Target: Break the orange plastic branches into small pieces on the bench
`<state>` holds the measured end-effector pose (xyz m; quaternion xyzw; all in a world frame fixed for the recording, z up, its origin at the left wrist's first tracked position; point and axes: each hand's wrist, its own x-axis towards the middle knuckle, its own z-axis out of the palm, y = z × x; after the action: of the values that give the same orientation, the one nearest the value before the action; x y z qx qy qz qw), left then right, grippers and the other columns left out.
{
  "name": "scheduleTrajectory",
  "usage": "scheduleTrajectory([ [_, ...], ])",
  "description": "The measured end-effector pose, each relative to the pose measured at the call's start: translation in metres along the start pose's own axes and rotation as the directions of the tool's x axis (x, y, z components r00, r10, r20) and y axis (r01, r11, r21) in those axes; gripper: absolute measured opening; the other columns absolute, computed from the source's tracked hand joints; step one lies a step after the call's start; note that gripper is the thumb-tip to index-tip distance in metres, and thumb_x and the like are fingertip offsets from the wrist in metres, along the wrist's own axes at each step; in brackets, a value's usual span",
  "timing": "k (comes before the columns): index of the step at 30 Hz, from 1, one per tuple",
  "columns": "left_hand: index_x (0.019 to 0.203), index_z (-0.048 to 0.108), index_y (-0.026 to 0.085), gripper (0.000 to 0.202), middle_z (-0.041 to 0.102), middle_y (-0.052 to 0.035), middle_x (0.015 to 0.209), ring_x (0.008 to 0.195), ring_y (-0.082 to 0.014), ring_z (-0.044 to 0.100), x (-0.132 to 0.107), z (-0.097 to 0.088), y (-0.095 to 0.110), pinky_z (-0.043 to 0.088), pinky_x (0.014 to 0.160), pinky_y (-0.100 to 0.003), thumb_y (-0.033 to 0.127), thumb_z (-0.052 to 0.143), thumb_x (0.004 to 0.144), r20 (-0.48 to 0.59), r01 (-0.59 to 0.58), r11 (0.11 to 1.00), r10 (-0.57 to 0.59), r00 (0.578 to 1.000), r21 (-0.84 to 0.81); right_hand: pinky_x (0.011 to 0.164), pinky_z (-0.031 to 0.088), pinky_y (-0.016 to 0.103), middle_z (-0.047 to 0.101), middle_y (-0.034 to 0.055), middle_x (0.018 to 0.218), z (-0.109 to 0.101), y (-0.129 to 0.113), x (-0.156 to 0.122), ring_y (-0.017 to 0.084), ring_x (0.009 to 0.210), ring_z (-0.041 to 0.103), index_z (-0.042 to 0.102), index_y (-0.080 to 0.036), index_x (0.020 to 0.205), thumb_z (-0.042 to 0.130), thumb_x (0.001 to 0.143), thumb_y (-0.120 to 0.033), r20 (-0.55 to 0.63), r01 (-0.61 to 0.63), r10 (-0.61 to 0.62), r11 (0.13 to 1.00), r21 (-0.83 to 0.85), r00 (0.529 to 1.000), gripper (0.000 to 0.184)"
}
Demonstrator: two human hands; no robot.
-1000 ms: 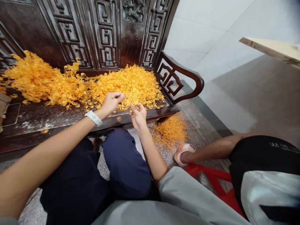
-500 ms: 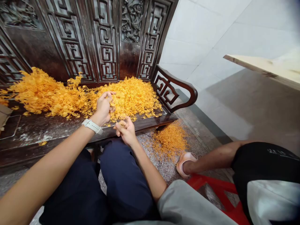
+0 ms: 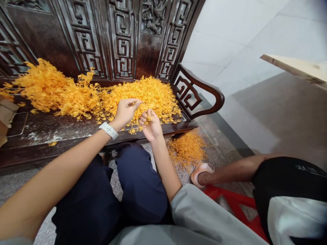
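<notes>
A loose pile of small yellow-orange plastic flower pieces [image 3: 158,93] covers the right part of a dark wooden bench [image 3: 76,134]. My left hand [image 3: 126,111], with a pale watch [image 3: 108,130] on its wrist, is over the front of this pile. Its thumb and forefinger are pinched together; what lies between the tips blends into the yellow behind. Just to the right, my right hand [image 3: 153,127] is turned palm up with curled fingers around a yellow plastic flower piece [image 3: 148,119]. Several pieces show at the bench edge below the hands.
A taller heap of yellow pieces [image 3: 48,90] stands at the bench's left. Thin orange strands [image 3: 189,148] are heaped on the floor. A carved armrest [image 3: 201,92] bounds the right end. A person's leg [image 3: 230,172], red stool [image 3: 235,204] and wooden board [image 3: 288,68] are at right.
My right hand has risen and turned palm up, showing the yellow piece in its fingers. My left hand has come to the right, into a pinch beside it. The view has shifted slightly.
</notes>
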<state>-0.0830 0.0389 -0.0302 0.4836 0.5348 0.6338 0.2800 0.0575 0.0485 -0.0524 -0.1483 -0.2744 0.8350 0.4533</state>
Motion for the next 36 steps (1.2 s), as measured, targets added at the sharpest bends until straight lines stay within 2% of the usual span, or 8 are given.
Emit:
scheduleTrajectory([
  [7,0.066,0.072,0.016,0.023,0.055,0.0018,0.062,0.062,-0.0123,0.046,0.006,-0.003,-0.005,0.038,0.064,-0.025,0.011,0.067,0.088,-0.222,0.102,0.989,-0.124,0.967,-0.105,0.047,0.021,0.020,0.015,-0.0099,0.063,0.020,0.020,-0.020,0.009,0.051,0.008,0.055,-0.019,0.091,0.052,0.112,-0.027,0.071,-0.201,0.199,0.979,0.020,0.977,0.023],
  [18,0.062,0.068,0.015,0.022,0.055,0.0015,0.064,0.062,-0.0103,0.044,0.007,0.024,-0.012,0.032,0.061,-0.025,0.007,0.065,0.083,-0.146,0.181,0.956,-0.218,0.965,-0.232,0.049,0.014,0.025,0.019,-0.0112,0.056,0.032,0.019,-0.048,0.007,0.049,0.010,0.036,-0.024,0.074,0.068,0.102,-0.053,-0.017,0.097,-0.109,0.935,-0.342,0.994,0.052],
  [23,0.068,0.054,0.019,0.027,0.039,0.0060,0.058,0.046,-0.0084,0.029,0.029,-0.013,-0.002,0.020,0.048,-0.025,-0.001,0.053,0.085,-0.413,0.329,0.863,-0.479,0.775,-0.384,0.051,0.019,0.029,0.026,-0.0075,0.054,0.035,0.031,-0.116,0.009,0.045,0.023,0.034,-0.023,0.068,0.055,0.110,-0.045,0.239,0.276,-0.176,0.821,-0.499,0.955,0.052],
  [25,0.073,0.053,0.021,0.026,0.030,0.0082,0.055,0.043,-0.0080,0.021,0.031,-0.035,-0.004,0.014,0.045,-0.025,0.005,0.053,0.093,-0.372,0.345,0.827,-0.520,0.769,-0.443,0.051,0.019,0.029,0.028,-0.0068,0.054,0.032,0.025,-0.128,0.010,0.045,0.025,0.039,-0.022,0.070,0.052,0.111,-0.039,0.346,0.345,-0.177,0.782,-0.518,0.921,0.047],
  [28,0.079,0.059,0.018,0.027,0.027,0.0093,0.052,0.040,-0.0068,0.018,0.022,-0.056,-0.015,0.012,0.042,-0.023,0.017,0.052,0.105,-0.218,0.421,0.785,-0.556,0.802,-0.455,0.053,0.030,0.028,0.031,-0.0064,0.057,0.020,-0.003,-0.088,0.011,0.048,0.029,0.044,-0.024,0.077,0.055,0.107,-0.047,0.393,0.385,-0.199,0.788,-0.481,0.898,0.040],
  [31,0.089,0.066,0.015,0.023,0.032,0.0086,0.051,0.038,-0.0061,0.019,0.013,-0.063,-0.021,0.013,0.040,-0.022,0.023,0.055,0.108,-0.069,0.450,0.768,-0.535,0.842,-0.455,0.092,0.053,0.044,0.063,0.0082,0.106,-0.002,-0.032,0.000,0.024,0.105,0.064,0.061,-0.028,0.103,0.043,0.099,-0.074,0.283,0.479,-0.420,0.496,-0.724,0.862,0.049],
  [34,0.095,0.069,0.016,0.020,0.038,0.0069,0.053,0.037,-0.0060,0.021,0.010,-0.063,-0.017,0.014,0.039,-0.022,0.025,0.058,0.108,0.019,0.441,0.799,-0.476,0.879,-0.409,0.127,0.022,0.070,0.030,0.0112,0.173,-0.020,-0.037,0.072,0.041,0.166,0.015,0.054,-0.032,0.145,0.044,0.083,-0.096,0.135,0.202,-0.352,0.161,-0.966,0.926,0.090],
  [36,0.094,0.070,0.016,0.021,0.039,0.0064,0.053,0.037,-0.0057,0.022,0.009,-0.059,-0.013,0.013,0.041,-0.023,0.026,0.059,0.109,0.064,0.443,0.823,-0.452,0.890,-0.356,0.130,0.017,0.071,0.022,0.0080,0.179,-0.021,-0.024,0.091,0.040,0.168,0.009,0.048,-0.035,0.154,0.038,0.080,-0.101,0.061,0.148,-0.274,0.306,-0.940,0.960,0.100],
])
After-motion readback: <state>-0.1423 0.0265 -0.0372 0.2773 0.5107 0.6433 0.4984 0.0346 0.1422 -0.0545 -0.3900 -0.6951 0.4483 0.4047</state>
